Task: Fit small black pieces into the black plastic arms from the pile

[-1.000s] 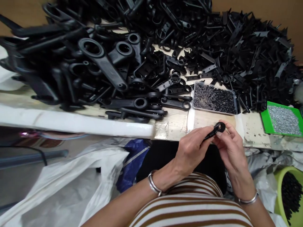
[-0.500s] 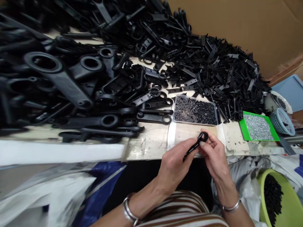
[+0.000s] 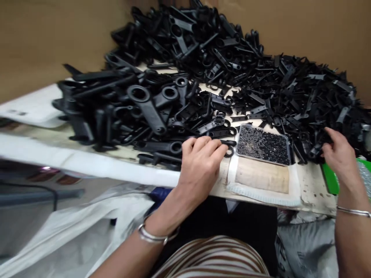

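My left hand (image 3: 201, 164) is over the front edge of a heap of black plastic arms with ring ends (image 3: 147, 110). Its fingers curl downward and their tips are hidden, so I cannot make out what is in them. A ring end (image 3: 229, 151) pokes out just right of the knuckles. Far to the right, my right hand (image 3: 340, 154) reaches to the edge of a pile of smaller black plastic pieces (image 3: 301, 96). Thumb and forefinger are apart there, close to the pieces. Between the hands sits a clear box of tiny black parts (image 3: 262, 144).
A pale cloth-edged pad (image 3: 262, 179) lies before the box. Beneath my right wrist is a green tray (image 3: 330, 179) holding small silvery parts. White edging (image 3: 87, 164) runs along the table's front left. Brown cardboard (image 3: 295, 27) stands behind the piles.
The black ring-ended arm that both hands held is no longer visible. My hands have parted: left to the heap, right to the small pieces. The view has swung left.
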`<state>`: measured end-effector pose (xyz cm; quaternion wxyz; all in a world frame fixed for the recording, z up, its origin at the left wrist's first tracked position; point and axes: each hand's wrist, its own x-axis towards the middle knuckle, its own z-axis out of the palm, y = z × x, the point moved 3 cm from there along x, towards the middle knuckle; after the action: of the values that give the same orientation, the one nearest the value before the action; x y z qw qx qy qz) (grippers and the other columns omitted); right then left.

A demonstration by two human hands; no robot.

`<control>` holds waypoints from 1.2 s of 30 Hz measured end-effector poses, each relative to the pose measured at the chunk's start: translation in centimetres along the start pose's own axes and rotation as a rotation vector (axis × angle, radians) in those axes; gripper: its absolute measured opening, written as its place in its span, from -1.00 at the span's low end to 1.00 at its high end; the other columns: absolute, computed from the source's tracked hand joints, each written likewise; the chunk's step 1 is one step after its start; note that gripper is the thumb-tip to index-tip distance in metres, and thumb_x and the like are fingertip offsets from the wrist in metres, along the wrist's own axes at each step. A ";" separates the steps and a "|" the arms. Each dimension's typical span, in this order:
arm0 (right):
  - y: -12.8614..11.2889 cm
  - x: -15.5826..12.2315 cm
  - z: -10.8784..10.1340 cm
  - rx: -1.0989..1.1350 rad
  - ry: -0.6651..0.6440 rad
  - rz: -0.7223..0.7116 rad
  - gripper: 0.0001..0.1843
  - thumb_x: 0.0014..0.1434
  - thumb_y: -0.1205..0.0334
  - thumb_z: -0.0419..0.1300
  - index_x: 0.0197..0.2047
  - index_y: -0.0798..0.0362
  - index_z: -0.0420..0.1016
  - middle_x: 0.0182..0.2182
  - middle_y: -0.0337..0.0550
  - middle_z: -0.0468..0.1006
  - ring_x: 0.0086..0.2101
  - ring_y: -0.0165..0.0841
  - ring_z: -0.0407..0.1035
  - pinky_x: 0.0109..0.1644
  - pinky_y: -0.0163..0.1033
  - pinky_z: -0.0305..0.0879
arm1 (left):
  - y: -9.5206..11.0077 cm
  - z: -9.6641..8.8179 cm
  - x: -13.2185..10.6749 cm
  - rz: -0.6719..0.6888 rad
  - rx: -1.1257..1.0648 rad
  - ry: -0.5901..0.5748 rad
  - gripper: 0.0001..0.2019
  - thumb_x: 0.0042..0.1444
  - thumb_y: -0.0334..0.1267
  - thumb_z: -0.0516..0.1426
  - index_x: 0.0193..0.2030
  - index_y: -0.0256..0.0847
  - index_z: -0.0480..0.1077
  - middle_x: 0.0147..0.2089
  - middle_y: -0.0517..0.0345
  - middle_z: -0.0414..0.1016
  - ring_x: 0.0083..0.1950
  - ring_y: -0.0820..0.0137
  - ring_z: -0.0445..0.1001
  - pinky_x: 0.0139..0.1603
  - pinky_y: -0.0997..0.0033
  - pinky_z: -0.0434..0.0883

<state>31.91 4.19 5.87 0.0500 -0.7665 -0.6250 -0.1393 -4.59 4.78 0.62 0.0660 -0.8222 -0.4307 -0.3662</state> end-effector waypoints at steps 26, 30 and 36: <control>-10.1 -4.2 0.4 0.425 -0.156 -0.356 -0.75 0.30 0.23 0.09 -0.12 0.01 0.60 -0.19 -0.11 0.64 -0.22 -0.28 0.52 -0.10 -0.19 0.40 | 1.3 -0.4 1.2 0.177 -0.016 -0.268 -0.77 0.30 -0.49 -0.02 -0.25 -0.22 0.42 -0.29 0.12 0.46 -0.17 0.29 0.35 -0.01 0.11 0.09; -11.6 -3.0 1.0 0.270 -0.296 -0.351 -0.72 0.31 0.24 0.05 -0.12 0.02 0.60 -0.16 -0.09 0.63 -0.17 -0.22 0.50 -0.10 -0.16 0.36 | 3.2 0.7 0.6 0.292 -0.260 -0.619 -0.74 0.23 -0.60 -0.01 -0.37 -0.22 0.35 -0.41 0.24 0.34 -0.30 0.38 0.29 -0.01 0.19 0.08; -11.5 -2.4 0.9 0.191 -0.369 -0.339 -0.72 0.31 0.25 0.04 -0.15 -0.02 0.60 -0.13 -0.12 0.63 -0.16 -0.22 0.49 -0.11 -0.18 0.31 | 2.9 3.2 4.2 0.313 -0.310 -0.502 -0.74 0.20 -0.57 0.00 -0.44 -0.21 0.34 -0.40 0.20 0.32 -0.25 0.35 0.26 -0.08 0.22 0.07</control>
<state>20.43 4.63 3.22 -0.0169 -0.6551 -0.7533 0.0561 0.83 7.11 1.68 -0.1125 -0.9432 -0.2411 -0.1988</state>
